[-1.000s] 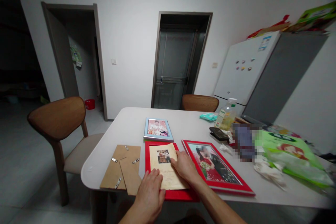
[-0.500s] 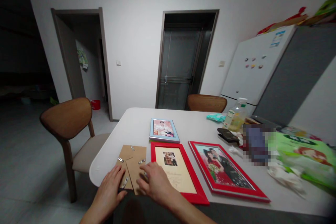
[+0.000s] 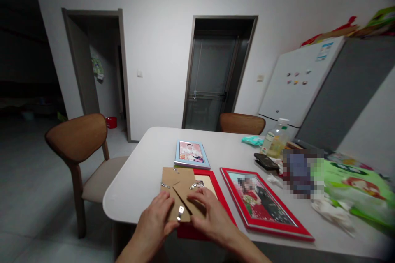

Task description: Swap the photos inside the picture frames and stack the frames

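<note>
Both my hands grip a brown backing board (image 3: 182, 178) with several metal clips and a slanted slit. My left hand (image 3: 156, 218) holds its lower left edge, thumb at the bottom. On its lower right side, my right hand (image 3: 211, 211) grips the board near a clip. The board lies over the left part of a red picture frame (image 3: 224, 199), covering much of its cream sheet. Just behind is a light blue picture frame (image 3: 203, 154) with a photo. A second red frame (image 3: 296, 227), holding a photo of two people, lies to the right.
Along the table's right side are a dark phone-like object (image 3: 266, 161), a plastic bottle (image 3: 275, 139), a teal packet (image 3: 252, 141), a green tissue pack (image 3: 354, 185) and crumpled tissues (image 3: 331, 213). Wooden chairs stand at the left (image 3: 78, 139) and far side (image 3: 242, 122) of the white table (image 3: 132, 181).
The backing board has come up off the table and moved right, over the red frame with the cream sheet. Both my hands moved right with it, gripping its edges.
</note>
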Demonstrator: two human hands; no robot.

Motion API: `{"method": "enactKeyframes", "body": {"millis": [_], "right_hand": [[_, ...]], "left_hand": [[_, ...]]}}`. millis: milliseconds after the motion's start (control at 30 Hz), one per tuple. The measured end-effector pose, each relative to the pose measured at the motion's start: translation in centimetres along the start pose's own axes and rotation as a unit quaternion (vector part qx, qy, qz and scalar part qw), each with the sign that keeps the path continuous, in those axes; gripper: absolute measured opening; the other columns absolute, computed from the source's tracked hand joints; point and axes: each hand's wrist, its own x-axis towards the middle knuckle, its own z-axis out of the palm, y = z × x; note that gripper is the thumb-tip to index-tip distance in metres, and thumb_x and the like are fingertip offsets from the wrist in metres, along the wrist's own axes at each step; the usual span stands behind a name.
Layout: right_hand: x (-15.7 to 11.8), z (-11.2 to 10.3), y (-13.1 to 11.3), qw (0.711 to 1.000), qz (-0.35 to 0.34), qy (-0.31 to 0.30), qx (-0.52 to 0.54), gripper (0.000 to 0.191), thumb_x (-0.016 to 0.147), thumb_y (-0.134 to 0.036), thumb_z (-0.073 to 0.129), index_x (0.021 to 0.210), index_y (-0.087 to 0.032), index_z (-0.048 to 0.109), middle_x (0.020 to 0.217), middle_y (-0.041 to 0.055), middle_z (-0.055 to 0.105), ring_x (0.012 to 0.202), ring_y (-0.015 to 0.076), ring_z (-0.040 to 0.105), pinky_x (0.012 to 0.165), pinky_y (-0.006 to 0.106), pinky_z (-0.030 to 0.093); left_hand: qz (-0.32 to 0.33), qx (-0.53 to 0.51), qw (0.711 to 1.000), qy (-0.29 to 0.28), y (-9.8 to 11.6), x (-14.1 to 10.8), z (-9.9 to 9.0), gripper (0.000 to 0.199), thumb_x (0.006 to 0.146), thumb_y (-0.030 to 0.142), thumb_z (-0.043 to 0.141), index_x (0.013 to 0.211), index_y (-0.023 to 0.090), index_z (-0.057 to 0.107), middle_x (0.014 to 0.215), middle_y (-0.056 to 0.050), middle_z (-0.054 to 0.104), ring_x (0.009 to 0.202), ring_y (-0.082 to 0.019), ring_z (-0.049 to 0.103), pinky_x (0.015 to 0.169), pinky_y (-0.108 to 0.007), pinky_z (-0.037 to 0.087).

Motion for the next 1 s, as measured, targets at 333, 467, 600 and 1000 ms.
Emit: {"method": "enactKeyframes", "body": {"millis": [333,467,600,1000], "right_hand": [[-2.9,-3.5,5.3,0.995,0.07,0.015,-0.064,0.034,0.056,-0.018,0.049,0.087,-0.02,0.062,0.096,0.0065,0.053,0.092,0.0202,0.048,0.085,0.033,0.036],[-2.7,-2.7,6.4,0.991,0.054,0.03,-0.118,0.034,0.058,-0.018,0.049,0.09,-0.02,0.062,0.097,0.0067,0.052,0.093,0.0197,0.046,0.084,0.032,0.035],[-3.0,-2.1,6.6,0.983,0.035,0.033,-0.178,0.034,0.061,-0.019,0.051,0.093,-0.023,0.061,0.096,0.0063,0.052,0.092,0.0197,0.045,0.082,0.031,0.034],[-0.1,-3.2,7.8,0.954,0.062,0.035,-0.291,0.029,0.077,-0.023,0.036,0.095,-0.02,0.059,0.092,0.0066,0.05,0.085,0.0168,0.046,0.076,0.027,0.033]], "left_hand": [[0.006,-0.019,0.997,-0.08,4.7,2.3,5.0,0.029,0.064,0.021,0.059,0.093,0.017,0.057,0.112,-0.011,0.054,0.105,-0.026,0.047,0.089,-0.039,0.038],[0.019,0.001,0.995,-0.1,4.4,2.4,5.4,0.02,0.069,0.018,0.054,0.088,0.018,0.058,0.111,-0.01,0.054,0.103,-0.024,0.048,0.09,-0.039,0.035],[0.033,0.014,0.994,-0.107,4.3,2.2,5.2,0.019,0.073,0.017,0.049,0.089,0.018,0.059,0.11,-0.01,0.055,0.104,-0.024,0.048,0.093,-0.043,0.03],[0.023,0.024,0.989,-0.144,4.4,1.5,4.3,0.054,0.062,0.038,0.064,0.107,0.011,0.051,0.122,-0.016,0.045,0.113,-0.027,0.039,0.099,-0.042,0.022]]}}
